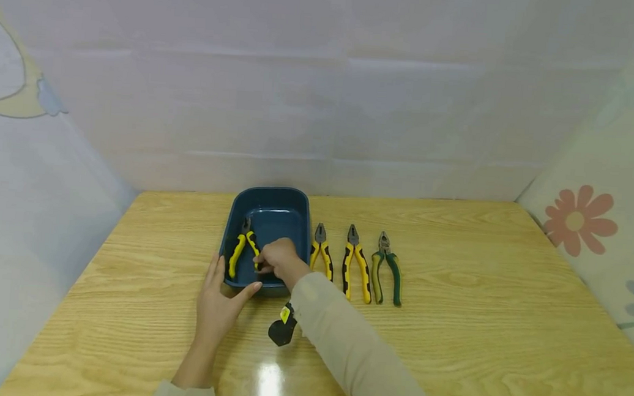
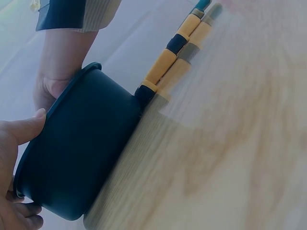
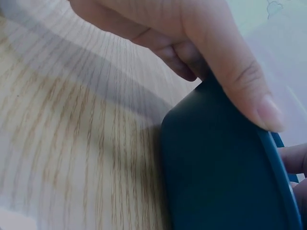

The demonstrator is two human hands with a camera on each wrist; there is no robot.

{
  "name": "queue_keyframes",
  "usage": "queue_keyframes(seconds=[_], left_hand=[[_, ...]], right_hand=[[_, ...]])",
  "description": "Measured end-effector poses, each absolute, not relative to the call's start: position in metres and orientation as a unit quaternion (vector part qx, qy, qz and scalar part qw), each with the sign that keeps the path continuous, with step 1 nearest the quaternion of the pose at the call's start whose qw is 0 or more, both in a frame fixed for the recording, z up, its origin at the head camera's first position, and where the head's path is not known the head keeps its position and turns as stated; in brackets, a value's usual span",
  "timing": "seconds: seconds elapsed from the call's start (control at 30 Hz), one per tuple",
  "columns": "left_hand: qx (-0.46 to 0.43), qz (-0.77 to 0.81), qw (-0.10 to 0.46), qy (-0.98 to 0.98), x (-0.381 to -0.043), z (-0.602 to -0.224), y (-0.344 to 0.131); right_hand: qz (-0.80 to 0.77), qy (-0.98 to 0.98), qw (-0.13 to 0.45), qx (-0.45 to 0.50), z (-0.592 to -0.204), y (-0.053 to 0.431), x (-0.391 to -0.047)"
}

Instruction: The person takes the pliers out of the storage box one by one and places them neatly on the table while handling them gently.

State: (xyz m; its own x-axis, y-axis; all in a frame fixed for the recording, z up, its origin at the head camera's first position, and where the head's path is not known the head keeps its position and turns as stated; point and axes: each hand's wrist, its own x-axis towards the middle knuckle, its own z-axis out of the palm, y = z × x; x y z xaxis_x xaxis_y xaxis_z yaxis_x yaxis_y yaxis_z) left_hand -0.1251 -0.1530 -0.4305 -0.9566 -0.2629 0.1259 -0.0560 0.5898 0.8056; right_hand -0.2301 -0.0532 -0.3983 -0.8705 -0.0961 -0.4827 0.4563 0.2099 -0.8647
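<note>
A pair of combination pliers (image 1: 238,252) with yellow-and-black handles lies spread inside a dark blue rectangular box (image 1: 309,225), jaws toward the far end. My right hand (image 1: 281,258) reaches over the box's near right side and pinches the right handle near its end. The box hides most of that hand in the left wrist view. At the near left corner, my left hand (image 1: 217,307) grips the box, its thumb (image 3: 268,112) on the near rim and the fingers around the left side.
To the right of the box, two yellow-and-black pliers (image 1: 320,235) (image 1: 353,238) and one green-handled pair (image 1: 384,244) lie in a row on the wooden table (image 1: 481,295). A pale sheet (image 1: 301,111) hangs behind the table's far edge.
</note>
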Motion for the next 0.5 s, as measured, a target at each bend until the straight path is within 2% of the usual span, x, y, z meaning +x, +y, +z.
queue_keyframes(seconds=[0.5], left_hand=[[0.087, -0.447, 0.123, -0.882, -0.126, -0.433, -0.153]], right_hand=[[-0.647, 0.729, 0.195, 0.110, -0.386, -0.041, -0.221]])
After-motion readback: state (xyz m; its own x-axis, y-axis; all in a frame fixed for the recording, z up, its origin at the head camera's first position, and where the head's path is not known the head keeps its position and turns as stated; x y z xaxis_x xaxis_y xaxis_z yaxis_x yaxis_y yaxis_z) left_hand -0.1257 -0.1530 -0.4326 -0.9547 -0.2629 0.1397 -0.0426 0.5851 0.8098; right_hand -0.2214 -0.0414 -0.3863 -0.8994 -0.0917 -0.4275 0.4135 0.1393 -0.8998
